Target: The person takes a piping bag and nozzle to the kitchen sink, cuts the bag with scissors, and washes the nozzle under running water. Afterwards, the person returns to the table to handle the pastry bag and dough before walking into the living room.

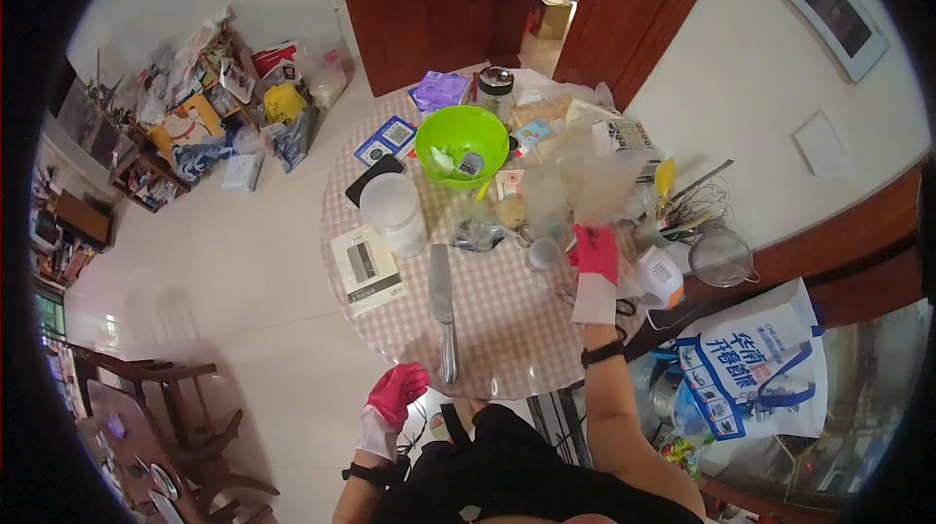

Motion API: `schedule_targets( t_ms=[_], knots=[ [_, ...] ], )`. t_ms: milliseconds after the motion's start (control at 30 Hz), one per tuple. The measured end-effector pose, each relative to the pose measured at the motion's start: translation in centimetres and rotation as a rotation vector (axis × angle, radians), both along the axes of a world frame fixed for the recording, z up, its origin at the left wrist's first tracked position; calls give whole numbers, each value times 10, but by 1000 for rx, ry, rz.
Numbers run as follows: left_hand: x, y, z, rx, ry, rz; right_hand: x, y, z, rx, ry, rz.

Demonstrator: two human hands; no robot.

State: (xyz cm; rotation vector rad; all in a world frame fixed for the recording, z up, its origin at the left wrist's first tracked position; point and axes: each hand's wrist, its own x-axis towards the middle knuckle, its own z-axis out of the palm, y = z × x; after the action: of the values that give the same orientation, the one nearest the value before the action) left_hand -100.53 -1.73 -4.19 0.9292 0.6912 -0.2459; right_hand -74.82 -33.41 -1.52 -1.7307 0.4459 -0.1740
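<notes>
Both my hands wear red gloves with pale cuffs. At the right side of the round table, my right hand [595,253] is closed on the edge of a clear plastic bag [606,191], its fingertips partly hidden. Beside that hand are a small clear cup [544,253] and a white device [660,277]. My left hand [398,391] hangs just off the table's near edge, fingers loosely extended and holding nothing. Nearest to it lies a large kitchen knife [441,285], its handle toward me. A lidded white plastic tub [393,212] stands left of the blade.
A green bowl [462,146] with small packets, a glass jar [495,90] and a calculator [627,134] crowd the checked tablecloth [507,329]. A whisk [697,200] and a strainer [721,258] stick out at the right edge. A shopping bag [756,358] stands below.
</notes>
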Motion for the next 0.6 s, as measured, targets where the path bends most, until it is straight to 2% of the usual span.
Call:
schedule_targets(
  t_ms=[33,100,133,200,267,300,367,433,467,500,567,600],
  knots=[
    [5,-3,4,-25,-43,-53,-6,2,11,-3,-2,-4],
    [16,-11,10,-53,-89,-113,-21,6,24,392,-4,-28],
    [22,-17,13,-96,-102,-190,-31,12,26,390,-10,-34],
    [36,-30,25,-136,-119,-272,-57,30,25,630,-65,143],
    [47,-45,44,-198,-339,-319,-86,54,25,664,-5,224],
    [51,-54,48,-192,-345,-322,-101,69,25,695,55,309],
    [54,-64,46,105,-470,-243,-133,99,25,714,147,350],
    [40,-57,40,106,-455,-258,-167,134,-2,834,51,385],
    [30,-52,33,111,-420,-266,-184,135,-5,825,37,379],
    [22,-40,28,66,-436,-366,-201,137,-8,662,40,485],
    [-14,-29,21,61,-431,-409,-226,141,-13,374,61,645],
    [-30,-23,25,56,-414,-440,-241,141,-14,378,48,629]
  ],
)
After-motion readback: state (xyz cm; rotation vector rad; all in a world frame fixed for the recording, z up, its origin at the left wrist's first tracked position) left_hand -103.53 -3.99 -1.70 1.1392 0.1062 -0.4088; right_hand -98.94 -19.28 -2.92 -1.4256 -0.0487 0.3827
